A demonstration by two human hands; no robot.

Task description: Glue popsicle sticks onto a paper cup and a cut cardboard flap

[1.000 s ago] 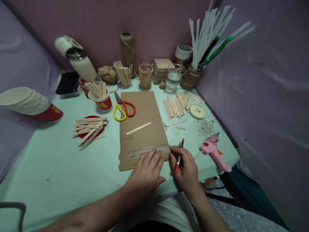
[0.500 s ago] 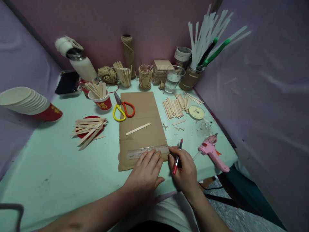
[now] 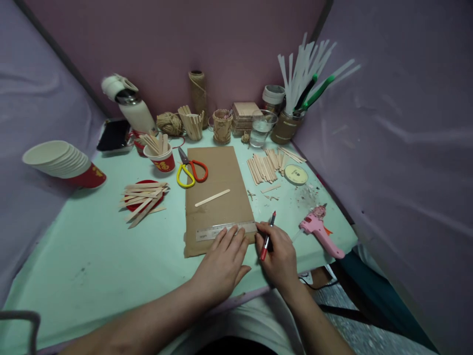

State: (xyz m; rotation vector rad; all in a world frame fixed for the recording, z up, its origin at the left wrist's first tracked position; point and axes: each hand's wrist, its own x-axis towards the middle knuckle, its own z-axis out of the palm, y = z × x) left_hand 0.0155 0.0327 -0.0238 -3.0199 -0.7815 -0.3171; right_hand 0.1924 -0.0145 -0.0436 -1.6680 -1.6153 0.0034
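Note:
My left hand [image 3: 221,264] lies flat with its fingers stretched over a clear plastic ruler [image 3: 207,233]. The ruler rests across the near end of a brown cardboard sheet [image 3: 218,170]. At the ruler's right end, my right hand [image 3: 281,254] is closed around a red-and-black pen [image 3: 266,240], whose red tip points up and away. The right fingertips sit beside the cardboard's right edge. Farther up the sheet, a single craft stick [image 3: 212,197] lies at a slant. Scissors [image 3: 190,171] with one yellow and one orange handle overlap the sheet's upper left.
Left are stacked paper cups [image 3: 86,172], craft sticks on a red dish [image 3: 142,199] and a stick-filled cup [image 3: 162,163]. Right are craft-stick rows [image 3: 261,168], a round lid [image 3: 296,174] and a pink glue gun [image 3: 320,229]. A cup of water [image 3: 260,134] stands at the back.
The camera view has shifted slightly, so everything sits a little differently in frame. Both hands keep their places on the ruler and around the pen.

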